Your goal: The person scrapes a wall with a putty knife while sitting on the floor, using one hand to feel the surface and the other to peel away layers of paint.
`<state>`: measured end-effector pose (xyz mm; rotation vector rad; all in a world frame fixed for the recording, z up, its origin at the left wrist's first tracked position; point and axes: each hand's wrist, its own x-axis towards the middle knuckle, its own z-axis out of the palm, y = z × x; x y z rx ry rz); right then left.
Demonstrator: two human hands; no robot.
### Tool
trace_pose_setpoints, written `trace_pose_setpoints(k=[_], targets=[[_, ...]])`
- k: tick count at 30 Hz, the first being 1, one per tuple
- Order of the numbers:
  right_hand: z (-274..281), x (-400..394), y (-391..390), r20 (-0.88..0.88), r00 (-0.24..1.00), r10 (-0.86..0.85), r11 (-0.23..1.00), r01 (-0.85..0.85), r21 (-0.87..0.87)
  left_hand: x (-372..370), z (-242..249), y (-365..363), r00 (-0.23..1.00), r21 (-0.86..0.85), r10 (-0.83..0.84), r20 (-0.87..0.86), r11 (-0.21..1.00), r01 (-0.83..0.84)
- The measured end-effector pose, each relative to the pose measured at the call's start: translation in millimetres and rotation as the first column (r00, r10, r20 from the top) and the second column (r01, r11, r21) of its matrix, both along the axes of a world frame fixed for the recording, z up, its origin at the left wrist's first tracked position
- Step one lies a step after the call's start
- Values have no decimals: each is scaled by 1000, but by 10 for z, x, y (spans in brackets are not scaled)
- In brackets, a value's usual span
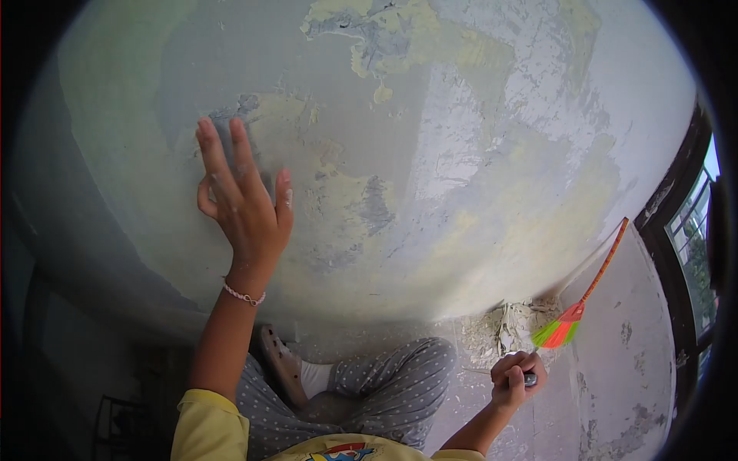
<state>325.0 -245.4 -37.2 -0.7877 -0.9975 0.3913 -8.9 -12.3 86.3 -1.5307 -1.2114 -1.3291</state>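
My left hand [247, 203] is raised against the wall [361, 115], fingers spread, with pale dust on the fingertips. Its fingertips lie over a rough patch where paint has come off and grey and yellowish layers show. Low on the right, my right hand [520, 380] is closed around the dark handle of a scraper [530, 379]. The thin blade points left and shows nearly edge-on, away from the wall's peeled area. Most of the handle is hidden inside my fist.
A pile of paint flakes [523, 326] lies on the floor at the wall's foot. Beside it a green and orange broom [560, 329] leans with its handle upward. A dark-framed window [696, 223] is at far right. My crossed legs [384, 376] are close to the wall.
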Motion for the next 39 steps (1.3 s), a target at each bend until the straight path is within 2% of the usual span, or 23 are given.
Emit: trace_pose_setpoints(k=[2, 4, 7, 9, 10, 12, 13, 15, 16, 17, 19, 20, 22, 23, 25, 27, 29, 33, 34, 35, 36, 37, 39], targets=[[-14, -191, 111, 5, 999, 51, 998, -51, -23, 154, -326, 186, 988, -93, 66, -139, 992, -79], [-3, -343, 208, 45, 994, 98, 992, -94, -85, 190, -636, 217, 948, -121, -1, -317, 992, -39], [9, -493, 356, 266, 941, 211, 971, -170, -168, 123, -1103, 231, 937, -130, -32, -348, 991, -15], [219, -546, 397, 557, 691, 461, 888, -361, -287, -4, -1425, 248, 884, -87, -30, -466, 996, -12], [303, -622, 413, 563, 691, 454, 891, -355, -284, -56, -1556, 242, 886, -81, -31, -462, 997, -7], [439, -846, 453, 704, 433, 563, 808, -469, -357, -154, -1792, 225, 902, -100, -69, -425, 995, 29], [505, -952, 477, 710, 437, 553, 814, -463, -350, -200, -1909, 226, 902, -91, -71, -425, 995, 36], [606, -1152, 526, 844, 297, 447, 848, -441, -294, -293, -2132, 216, 929, -119, -88, -360, 992, 48], [621, -1224, 560, 855, 250, 453, 838, -445, -314, -331, -2229, 204, 928, -113, -94, -361, 992, 56], [644, -1297, 627, 858, 252, 447, 843, -439, -310, -366, -2321, 194, 948, -130, -87, -305, 990, 49], [717, -1453, 787, 935, 53, 350, 773, -581, -257, -472, -2561, 158, 967, -148, -81, -242, 988, 45], [763, -1542, 844, 935, 52, 350, 774, -578, -258, -564, -2679, 135, 972, -173, -59, -228, 985, 20], [912, -1741, 943, 979, -173, 104, 735, -651, -193, -694, -2784, 148, 977, -190, -40, -210, 982, 0], [1012, -1861, 984, 978, -179, 104, 741, -643, -196, -714, -2769, 127, 982, -202, -9, -187, 979, -30], [1199, -2118, 1000, 988, -149, -36, 628, -772, -94, -688, -2761, 64, 988, -218, 12, -152, 975, -45], [1321, -2332, 935, 981, -193, -18, 608, -781, -142, -683, -2707, 103, 996, -161, 21, -88, 986, -35], [1436, -2516, 918, 970, -241, -43, 493, -849, -189, -672, -2713, 146, 996, -125, 36, -80, 991, -46], [1429, -2582, 1388, 959, -272, -79, 496, -845, -198, -658, -2796, 273, 997, -7, 59, -56, 998, -59], [1588, -2546, 1672, 968, -205, -142, 579, -811, -87, -676, -2795, 279, 997, -5, 53, -54, 999, -53], [1670, -2528, 1822, 968, -144, -208, 650, -760, 27, -710, -2794, 274, 986, -3, 130, -104, 991, -131], [1608, -2551, 1758, 968, -146, -206, 654, -756, 26, -736, -2794, 266, 966, 6, 208, -153, 978, -210], [1524, -2587, 1653, 961, -181, -209, 605, -796, -18, -730, -2783, 281, 967, 11, 208, -148, 978, -208], [1473, -2609, 1632, 952, -220, -212, 555, -829, -68, -681, -2780, 279, 994, 6, 56, -89, 998, -56]])
